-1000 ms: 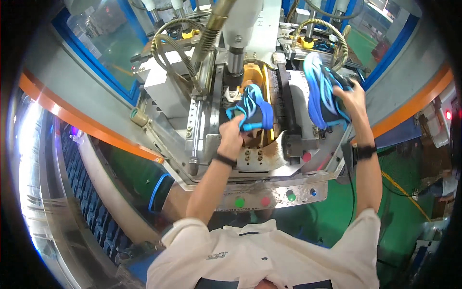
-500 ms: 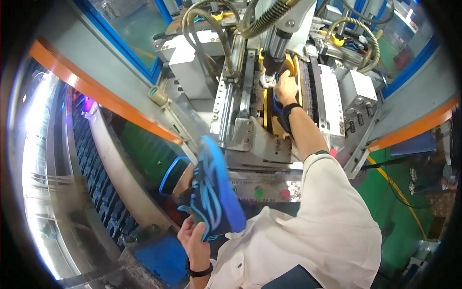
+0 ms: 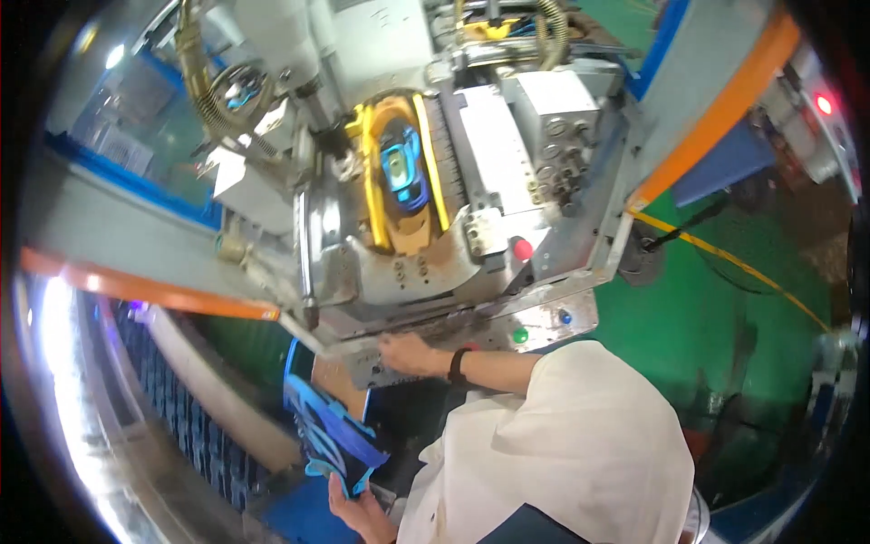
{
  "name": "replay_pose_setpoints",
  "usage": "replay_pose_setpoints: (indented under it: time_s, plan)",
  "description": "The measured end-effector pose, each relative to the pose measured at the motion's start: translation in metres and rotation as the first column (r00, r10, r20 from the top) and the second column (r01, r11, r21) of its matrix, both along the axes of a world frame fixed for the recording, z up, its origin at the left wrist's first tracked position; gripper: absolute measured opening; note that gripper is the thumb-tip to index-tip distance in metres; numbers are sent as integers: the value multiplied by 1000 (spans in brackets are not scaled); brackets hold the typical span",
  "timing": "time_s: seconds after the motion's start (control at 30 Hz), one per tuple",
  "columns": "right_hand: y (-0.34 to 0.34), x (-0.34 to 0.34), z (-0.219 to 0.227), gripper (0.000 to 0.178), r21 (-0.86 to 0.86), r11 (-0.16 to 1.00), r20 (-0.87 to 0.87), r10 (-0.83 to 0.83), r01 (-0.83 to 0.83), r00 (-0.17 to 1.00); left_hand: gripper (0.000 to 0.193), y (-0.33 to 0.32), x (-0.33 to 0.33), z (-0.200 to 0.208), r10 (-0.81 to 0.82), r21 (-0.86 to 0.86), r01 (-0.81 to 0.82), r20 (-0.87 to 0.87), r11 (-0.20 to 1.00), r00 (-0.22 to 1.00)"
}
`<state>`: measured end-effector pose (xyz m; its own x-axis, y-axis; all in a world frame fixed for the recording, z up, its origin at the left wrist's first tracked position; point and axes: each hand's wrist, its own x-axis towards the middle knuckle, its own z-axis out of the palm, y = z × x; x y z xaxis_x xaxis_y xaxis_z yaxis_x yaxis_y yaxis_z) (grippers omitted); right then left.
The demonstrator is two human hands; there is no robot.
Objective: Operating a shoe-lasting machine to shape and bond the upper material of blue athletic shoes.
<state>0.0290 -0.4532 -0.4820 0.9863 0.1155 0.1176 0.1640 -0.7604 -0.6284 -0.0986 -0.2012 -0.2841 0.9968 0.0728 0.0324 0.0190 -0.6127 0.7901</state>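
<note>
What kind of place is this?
It looks like a factory, maybe for shoes. There's a big metal machine with a blue shoe inside, the left hand holds a second shoe, and what looks like a conveyor belt is at left.

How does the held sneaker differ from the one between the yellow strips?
The left hand grips the held sneaker; no hand touches the seated sneaker between the yellow strips. The held sneaker is tilted; the seated sneaker's opening faces up. The held sneaker looks larger in view than the seated sneaker. Both are blue and dark.
</note>
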Motion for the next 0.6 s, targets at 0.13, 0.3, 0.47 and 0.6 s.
replay_pose_setpoints:
  time_s: [0.13, 0.3, 0.47, 0.6]
  plan:
    - [-14, -2, -80, 34, -137, 991, 16, 7, -5, 1000, 33, -22, -14, -3, 340, -648, -529, -406, 548, 849]
    - [-10, 0, -56, 27, -22, 998, 54, 57, -56, 997, 21, -39, -52, 20, 399, -615, -592, -437, 521, 806]
    - [-8, 0, -39, 29, 77, 997, -75, 13, -7, 997, 21, -26, -85, -7, 482, -654, -633, -432, 414, 762]
    - [-11, -5, -60, 31, -20, 999, -79, -28, 27, 996, 24, -31, -89, -18, 515, -644, -675, -466, 360, 719]
